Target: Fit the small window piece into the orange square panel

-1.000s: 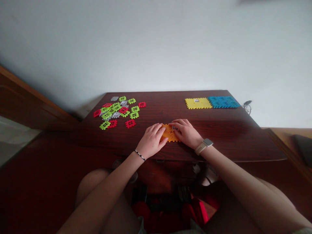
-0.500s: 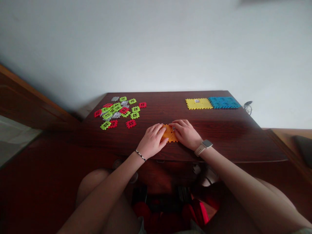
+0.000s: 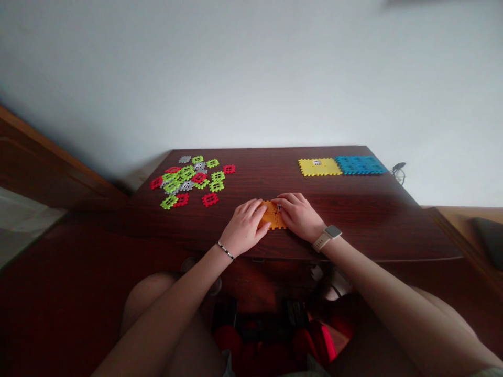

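Observation:
Orange interlocking tiles with toothed edges lie joined on the dark wooden table, near its front edge. A small white window-like piece shows in them, partly under my right fingers. My left hand, with a bracelet at its wrist, grips the left side of the orange tiles, thumb along the front edge. From the other side my right hand, wearing a watch, is curled over the right part of them. Both hands hide the outer ends of the orange tiles.
Green tiles, red tiles and grey tiles lie loosely heaped on the table's left side. At the back right, a yellow panel adjoins a blue panel. The wall rises behind the table.
The view has shifted very slightly. Both hands stay on the orange tiles, with no clear change in their hold.

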The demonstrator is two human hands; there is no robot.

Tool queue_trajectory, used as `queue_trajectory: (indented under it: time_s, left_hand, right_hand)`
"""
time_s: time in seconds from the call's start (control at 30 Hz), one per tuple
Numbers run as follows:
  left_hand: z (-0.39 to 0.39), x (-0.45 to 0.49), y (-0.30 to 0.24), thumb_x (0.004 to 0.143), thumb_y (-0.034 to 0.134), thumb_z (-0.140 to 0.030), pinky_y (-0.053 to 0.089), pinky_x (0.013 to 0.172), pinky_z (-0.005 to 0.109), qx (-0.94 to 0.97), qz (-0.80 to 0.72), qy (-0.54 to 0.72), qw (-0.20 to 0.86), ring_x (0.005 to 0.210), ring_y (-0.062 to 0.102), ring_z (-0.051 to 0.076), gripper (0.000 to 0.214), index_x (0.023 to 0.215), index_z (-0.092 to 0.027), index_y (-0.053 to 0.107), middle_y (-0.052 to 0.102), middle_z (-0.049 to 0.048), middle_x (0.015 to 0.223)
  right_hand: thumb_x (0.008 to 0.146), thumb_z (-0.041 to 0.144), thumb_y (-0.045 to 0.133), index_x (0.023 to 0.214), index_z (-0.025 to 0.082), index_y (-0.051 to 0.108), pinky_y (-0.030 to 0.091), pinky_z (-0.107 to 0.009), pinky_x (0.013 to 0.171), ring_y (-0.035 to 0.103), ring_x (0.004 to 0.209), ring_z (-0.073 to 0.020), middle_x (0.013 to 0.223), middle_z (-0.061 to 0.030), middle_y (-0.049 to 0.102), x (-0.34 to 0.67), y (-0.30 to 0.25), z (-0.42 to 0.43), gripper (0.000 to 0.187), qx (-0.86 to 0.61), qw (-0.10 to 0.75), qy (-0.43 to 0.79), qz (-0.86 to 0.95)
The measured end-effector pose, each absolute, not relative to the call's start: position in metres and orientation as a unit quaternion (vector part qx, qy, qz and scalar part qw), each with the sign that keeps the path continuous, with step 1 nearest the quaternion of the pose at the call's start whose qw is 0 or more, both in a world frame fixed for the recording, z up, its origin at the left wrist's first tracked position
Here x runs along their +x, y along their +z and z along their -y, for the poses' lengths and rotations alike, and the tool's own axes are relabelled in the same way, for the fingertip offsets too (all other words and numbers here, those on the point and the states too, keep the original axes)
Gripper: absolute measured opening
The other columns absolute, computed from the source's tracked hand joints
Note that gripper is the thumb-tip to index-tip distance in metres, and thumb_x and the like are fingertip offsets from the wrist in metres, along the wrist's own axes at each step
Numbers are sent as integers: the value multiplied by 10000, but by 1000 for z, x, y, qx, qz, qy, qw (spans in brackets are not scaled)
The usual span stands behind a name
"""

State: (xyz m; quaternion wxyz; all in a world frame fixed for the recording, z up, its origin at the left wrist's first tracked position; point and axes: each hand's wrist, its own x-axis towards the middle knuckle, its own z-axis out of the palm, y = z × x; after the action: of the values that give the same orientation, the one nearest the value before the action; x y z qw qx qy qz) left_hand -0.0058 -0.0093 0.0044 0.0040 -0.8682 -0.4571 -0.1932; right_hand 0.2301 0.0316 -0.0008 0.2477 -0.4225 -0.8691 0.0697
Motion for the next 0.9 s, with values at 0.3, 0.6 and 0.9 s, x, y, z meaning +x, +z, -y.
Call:
queue_trajectory:
  time_s: [0.3,0.6,0.9]
  left_hand:
    - [9,-5,5,1073,592,-364,437,1246,523,-870,457,-185,14,1444,546,343,434,1439,-131,578,587,176,1540]
    - [10,-5,6,1064,600,-356,440,1242,531,-868,457,-196,3,1445,551,336,418,1433,-159,586,588,179,1529]
    - [9,-5,4,1072,582,-368,443,1239,531,-869,455,-194,8,1441,551,333,415,1434,-166,575,589,173,1530]
  right_hand:
    - [1051,194,474,1378,228,682,511,-523,1109,555,1295,-310,1378,-118,683,231,-2,-32,389,-421,248,71,870]
    - [1046,183,483,1379,233,680,512,-530,1114,557,1294,-313,1382,-115,679,231,-3,-32,390,-419,253,72,869]
    - [1056,193,474,1377,216,679,511,-526,1115,553,1286,-310,1376,-121,681,230,-1,-31,382,-423,249,74,868]
